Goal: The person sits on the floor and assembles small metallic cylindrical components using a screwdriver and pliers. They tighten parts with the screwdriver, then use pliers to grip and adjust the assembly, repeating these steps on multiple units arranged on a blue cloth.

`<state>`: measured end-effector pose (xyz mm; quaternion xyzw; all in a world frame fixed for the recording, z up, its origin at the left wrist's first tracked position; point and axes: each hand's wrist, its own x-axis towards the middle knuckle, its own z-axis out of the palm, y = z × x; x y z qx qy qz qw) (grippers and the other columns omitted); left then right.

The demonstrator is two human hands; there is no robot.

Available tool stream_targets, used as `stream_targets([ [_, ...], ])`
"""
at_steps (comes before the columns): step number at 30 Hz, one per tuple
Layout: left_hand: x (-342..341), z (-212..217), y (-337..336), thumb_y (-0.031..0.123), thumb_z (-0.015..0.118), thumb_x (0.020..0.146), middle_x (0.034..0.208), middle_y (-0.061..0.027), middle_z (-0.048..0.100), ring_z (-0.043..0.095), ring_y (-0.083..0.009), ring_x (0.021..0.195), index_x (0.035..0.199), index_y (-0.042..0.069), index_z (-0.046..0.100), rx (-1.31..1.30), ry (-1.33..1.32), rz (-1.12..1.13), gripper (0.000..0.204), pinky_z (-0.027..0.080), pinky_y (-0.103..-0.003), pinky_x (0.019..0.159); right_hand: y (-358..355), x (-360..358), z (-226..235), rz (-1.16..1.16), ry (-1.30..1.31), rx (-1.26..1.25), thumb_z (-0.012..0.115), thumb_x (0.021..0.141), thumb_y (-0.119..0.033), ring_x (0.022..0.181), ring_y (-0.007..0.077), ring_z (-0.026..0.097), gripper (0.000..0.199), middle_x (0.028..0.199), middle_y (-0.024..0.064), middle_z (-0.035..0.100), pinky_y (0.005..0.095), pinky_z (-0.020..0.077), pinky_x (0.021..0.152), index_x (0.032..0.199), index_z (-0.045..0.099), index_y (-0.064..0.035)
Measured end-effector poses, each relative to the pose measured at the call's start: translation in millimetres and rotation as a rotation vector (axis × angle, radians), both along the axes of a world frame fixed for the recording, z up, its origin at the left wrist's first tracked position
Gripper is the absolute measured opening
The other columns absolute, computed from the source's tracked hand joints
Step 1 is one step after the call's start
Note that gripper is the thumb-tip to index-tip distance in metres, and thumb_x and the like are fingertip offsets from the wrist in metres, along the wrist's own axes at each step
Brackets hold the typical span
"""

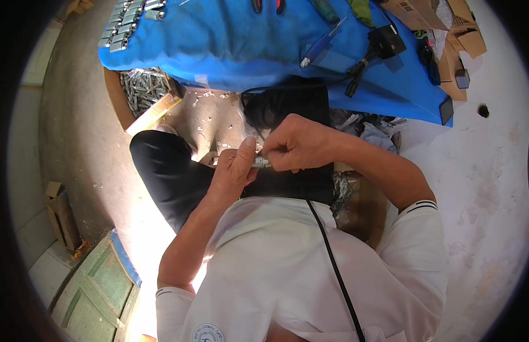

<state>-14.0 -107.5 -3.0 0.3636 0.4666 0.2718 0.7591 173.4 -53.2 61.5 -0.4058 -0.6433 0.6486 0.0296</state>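
Over my lap, my left hand (233, 171) is closed around a small silvery metal part (260, 162), with the thumb stretched along the top. Part of that piece shows between the two hands; the rest is hidden by my fingers. At its other end, my right hand (298, 142) is curled, fingertips pinched at the part or at something too small to make out. On the blue-covered table (219, 62) in front of me, similar silvery metal parts (124, 23) stand in rows at the far left.
A blue-handled screwdriver (318, 48), red-handled pliers (268, 5) and a black adapter (385, 41) with cable lie on the table. Under its left edge, a cardboard box (119, 100) holds many metal pieces. Opened cartons (447, 34) stand at the right. A black cord (333, 256) crosses my shirt.
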Motion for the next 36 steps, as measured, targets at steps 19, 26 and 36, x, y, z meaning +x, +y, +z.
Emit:
stream_targets([
  [19,30,31,115,0.052,0.047,0.093,0.051,0.0048,0.029,0.022,-0.0062,0.04,0.066,0.015,0.039,-0.111,-0.066,0.481,0.047,0.016,-0.023,0.038,144,47,3,-0.525,-0.176,1.232,0.063,0.076,-0.017,0.069,0.0336,0.06,0.015,0.075,0.0157,0.062,0.0397,0.0485,0.064,0.083,0.064,-0.0041],
  [26,31,18,129,0.054,0.047,0.092,0.051,0.0048,0.027,0.02,-0.0071,0.041,0.067,0.014,0.039,-0.153,-0.092,0.524,0.048,0.016,-0.024,0.039,170,96,-12,-0.494,-0.799,1.119,0.063,0.083,-0.027,0.095,0.0385,0.057,0.029,0.102,0.0186,0.059,0.0464,0.0465,0.081,0.099,0.06,-0.0037],
  [36,30,14,137,0.053,0.046,0.093,0.053,0.005,0.028,0.021,-0.0066,0.041,0.07,0.013,0.041,-0.212,-0.096,0.589,0.047,0.017,-0.023,0.04,164,106,17,-0.726,-0.422,0.993,0.065,0.082,-0.024,0.086,0.0301,0.061,0.033,0.094,0.0148,0.062,0.0394,0.0475,0.076,0.107,0.059,-0.0037],
])
